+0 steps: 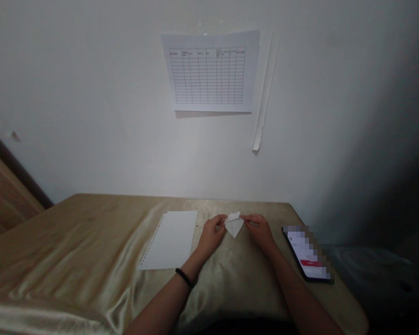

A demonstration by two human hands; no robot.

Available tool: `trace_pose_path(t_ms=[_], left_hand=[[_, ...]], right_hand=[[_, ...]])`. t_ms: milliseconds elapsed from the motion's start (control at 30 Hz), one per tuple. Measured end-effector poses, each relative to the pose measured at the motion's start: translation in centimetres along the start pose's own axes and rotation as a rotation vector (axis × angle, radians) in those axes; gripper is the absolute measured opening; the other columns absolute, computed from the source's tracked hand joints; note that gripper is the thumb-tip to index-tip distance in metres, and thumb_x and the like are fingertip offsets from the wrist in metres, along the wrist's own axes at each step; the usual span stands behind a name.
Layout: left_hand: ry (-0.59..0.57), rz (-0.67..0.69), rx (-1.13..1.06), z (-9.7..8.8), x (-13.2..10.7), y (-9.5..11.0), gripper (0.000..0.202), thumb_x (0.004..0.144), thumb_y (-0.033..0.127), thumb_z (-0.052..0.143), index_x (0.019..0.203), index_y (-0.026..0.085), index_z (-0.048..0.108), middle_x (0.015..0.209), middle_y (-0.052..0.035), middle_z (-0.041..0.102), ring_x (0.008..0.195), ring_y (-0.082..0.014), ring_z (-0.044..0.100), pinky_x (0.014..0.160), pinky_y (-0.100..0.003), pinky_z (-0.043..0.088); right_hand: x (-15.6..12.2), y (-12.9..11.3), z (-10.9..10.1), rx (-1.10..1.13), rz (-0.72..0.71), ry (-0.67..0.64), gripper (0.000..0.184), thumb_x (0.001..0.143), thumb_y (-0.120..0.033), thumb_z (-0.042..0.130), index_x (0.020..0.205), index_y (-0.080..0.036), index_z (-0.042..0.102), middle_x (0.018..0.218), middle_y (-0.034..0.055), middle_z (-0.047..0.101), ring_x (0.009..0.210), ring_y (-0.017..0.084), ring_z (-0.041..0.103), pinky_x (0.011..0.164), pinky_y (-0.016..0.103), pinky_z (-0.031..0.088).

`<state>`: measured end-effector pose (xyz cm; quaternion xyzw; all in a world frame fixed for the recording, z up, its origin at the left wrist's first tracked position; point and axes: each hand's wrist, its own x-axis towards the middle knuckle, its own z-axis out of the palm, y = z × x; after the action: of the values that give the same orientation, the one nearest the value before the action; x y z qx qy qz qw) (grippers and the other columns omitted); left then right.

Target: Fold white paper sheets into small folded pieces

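Note:
A small folded piece of white paper is held between my two hands over the cloth-covered table, its pointed end toward me. My left hand pinches its left edge, thumb and fingers closed together. At the opposite edge, my right hand grips the paper the same way. The paper's top has a raised, folded flap, and a crease runs down the middle of the lower part. A dark band circles my left wrist.
Loose white sheets with punched holes lie left of my hands. A phone with a lit screen rests near the table's right edge. The tablecloth is wrinkled at left. A printed table sheet hangs on the wall behind.

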<state>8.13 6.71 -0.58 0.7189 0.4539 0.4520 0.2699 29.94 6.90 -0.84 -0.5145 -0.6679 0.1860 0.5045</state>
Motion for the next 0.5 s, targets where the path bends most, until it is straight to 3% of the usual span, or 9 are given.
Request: trace_pose_path(t_ms=[133,233,367,500], left_hand=[[0.033,-0.009,0.028,-0.2,-0.1,0.4,0.032,0.083,0.015,0.054,0.111,0.023,0.069,0.100,-0.0039,0.075,0.093,-0.0195,0.068,0.094,-0.036,0.050],[0.015,-0.016,0.063,-0.4,-0.2,0.7,0.028,0.084,0.018,0.055,0.107,0.024,0.071,0.096,-0.0030,0.076,0.092,-0.0206,0.069,0.103,-0.043,0.044],[-0.014,-0.048,0.097,-0.5,-0.3,1.1,0.027,0.084,0.020,0.059,0.106,0.027,0.072,0.092,-0.0012,0.078,0.092,-0.0220,0.070,0.116,-0.054,0.026],[0.002,-0.075,0.157,-0.6,-0.3,1.2,0.022,0.087,0.028,0.060,0.105,0.028,0.073,0.097,-0.0012,0.078,0.097,-0.0239,0.070,0.120,-0.060,0.012]], right_hand=[[0.1,0.1,0.0,0.005,-0.023,0.002,0.024,0.081,-0.035,0.062,0.097,-0.030,0.079,0.096,0.0042,0.078,0.094,0.025,0.068,0.097,0.044,0.048],[0.0,0.1,0.2,0.016,-0.026,-0.020,0.025,0.081,-0.034,0.062,0.099,-0.029,0.079,0.095,0.0045,0.078,0.093,0.025,0.068,0.095,0.044,0.048],[-0.2,-0.2,0.5,-0.059,0.003,-0.038,0.024,0.077,-0.030,0.064,0.096,-0.028,0.079,0.092,0.0045,0.078,0.091,0.024,0.068,0.102,0.045,0.044],[-0.4,-0.7,0.7,-0.125,0.009,-0.046,0.024,0.076,-0.028,0.066,0.095,-0.028,0.080,0.089,0.0043,0.077,0.093,0.023,0.067,0.110,0.049,0.035]])
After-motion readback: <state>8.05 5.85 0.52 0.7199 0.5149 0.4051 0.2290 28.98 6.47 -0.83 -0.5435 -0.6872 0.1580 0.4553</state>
